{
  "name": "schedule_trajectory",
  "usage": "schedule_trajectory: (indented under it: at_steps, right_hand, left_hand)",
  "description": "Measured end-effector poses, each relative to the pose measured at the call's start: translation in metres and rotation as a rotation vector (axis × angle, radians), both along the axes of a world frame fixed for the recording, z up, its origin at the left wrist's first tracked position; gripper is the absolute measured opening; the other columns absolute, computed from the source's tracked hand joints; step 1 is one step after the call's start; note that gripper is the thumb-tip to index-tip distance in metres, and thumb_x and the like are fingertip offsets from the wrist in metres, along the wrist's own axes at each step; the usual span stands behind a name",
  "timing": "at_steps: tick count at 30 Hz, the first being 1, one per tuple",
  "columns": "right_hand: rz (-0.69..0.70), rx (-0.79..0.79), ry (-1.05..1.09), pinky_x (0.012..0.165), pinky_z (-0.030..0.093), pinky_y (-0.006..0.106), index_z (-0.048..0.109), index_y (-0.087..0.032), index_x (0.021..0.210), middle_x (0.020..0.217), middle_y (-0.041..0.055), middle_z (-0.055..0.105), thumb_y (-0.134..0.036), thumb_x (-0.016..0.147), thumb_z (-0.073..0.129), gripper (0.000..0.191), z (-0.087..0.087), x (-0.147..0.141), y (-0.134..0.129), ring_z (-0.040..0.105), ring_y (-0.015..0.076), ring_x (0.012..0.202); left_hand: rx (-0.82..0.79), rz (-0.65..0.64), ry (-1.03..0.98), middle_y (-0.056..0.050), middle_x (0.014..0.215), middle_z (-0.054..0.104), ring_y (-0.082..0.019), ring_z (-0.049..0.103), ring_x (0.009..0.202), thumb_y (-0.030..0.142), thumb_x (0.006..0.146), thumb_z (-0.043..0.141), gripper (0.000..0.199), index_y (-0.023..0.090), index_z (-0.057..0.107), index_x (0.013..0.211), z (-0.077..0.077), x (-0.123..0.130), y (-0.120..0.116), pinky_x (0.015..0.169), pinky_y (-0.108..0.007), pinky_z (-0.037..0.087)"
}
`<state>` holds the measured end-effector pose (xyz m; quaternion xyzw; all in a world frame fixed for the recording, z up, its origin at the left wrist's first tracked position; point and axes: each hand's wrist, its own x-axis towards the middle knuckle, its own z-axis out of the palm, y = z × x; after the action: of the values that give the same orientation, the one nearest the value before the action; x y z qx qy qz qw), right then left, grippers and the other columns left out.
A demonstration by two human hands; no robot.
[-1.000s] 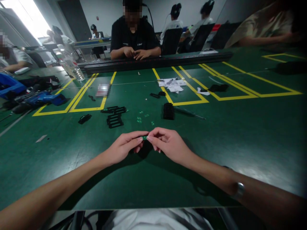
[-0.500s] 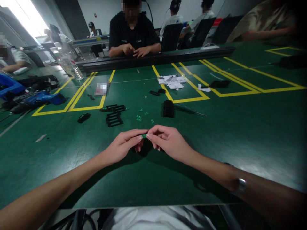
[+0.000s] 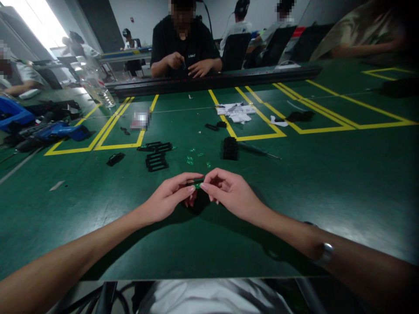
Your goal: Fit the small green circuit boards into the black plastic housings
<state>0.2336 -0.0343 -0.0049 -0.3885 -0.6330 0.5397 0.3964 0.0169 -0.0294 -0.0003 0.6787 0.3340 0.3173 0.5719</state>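
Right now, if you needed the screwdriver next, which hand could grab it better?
Probably the right hand: the screwdriver lies ahead of it, beside the stacked black parts, farther from the left hand. Both hands seem to pinch a small green piece, so the right would have to leave that first.

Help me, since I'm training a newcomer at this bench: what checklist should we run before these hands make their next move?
1. Small green piece steadied: ok, the thumbs of the left hand and right hand meet at it.
2. Green piece seated against the dark strip behind it: cannot tell, fingers cover much of both.
3. Loose green pieces in sight: ok, scattered on the table just beyond the hands.
4. Black frames neatly stacked: not ok, they lie in an uneven group.
5. Screwdriver-like tool in hand: not ok, it lies beside the black stack.
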Motion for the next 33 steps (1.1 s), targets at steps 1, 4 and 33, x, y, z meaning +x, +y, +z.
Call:
schedule_trajectory:
  at_steps: [1,4,33]
  right_hand:
    - [-0.003,-0.003,0.006,0.055,0.046,0.023,0.059,-0.019,0.089,0.072,-0.0031,0.057,-0.034,0.092,0.067,0.017,-0.0006,-0.0001,0.0002,0.055,0.0098,0.06]
    - [-0.006,-0.019,0.032,0.055,0.047,0.023,0.057,-0.019,0.092,0.074,-0.0034,0.058,-0.032,0.09,0.069,0.018,-0.0017,-0.0004,0.0006,0.056,0.0098,0.061]
    - [0.011,0.009,-0.045,0.057,0.045,0.024,0.062,-0.018,0.089,0.069,-0.0028,0.057,-0.033,0.093,0.065,0.016,0.0004,0.0,-0.0001,0.055,0.011,0.06]
  left_hand:
    - [-0.004,0.003,-0.013,-0.006,0.095,0.066,-0.012,0.06,0.075,0.031,0.1,0.055,0.038,0.018,0.056,0.135,0.0003,0.0007,-0.0003,0.068,-0.024,0.05]
    - [-0.021,-0.006,-0.044,-0.005,0.095,0.065,-0.012,0.06,0.074,0.03,0.099,0.055,0.038,0.018,0.054,0.136,-0.0003,0.0021,-0.0004,0.067,-0.023,0.049]
    - [-0.064,-0.043,-0.075,-0.004,0.087,0.062,-0.013,0.06,0.072,0.03,0.1,0.053,0.039,0.015,0.05,0.136,-0.0019,0.0029,0.001,0.067,-0.026,0.05]
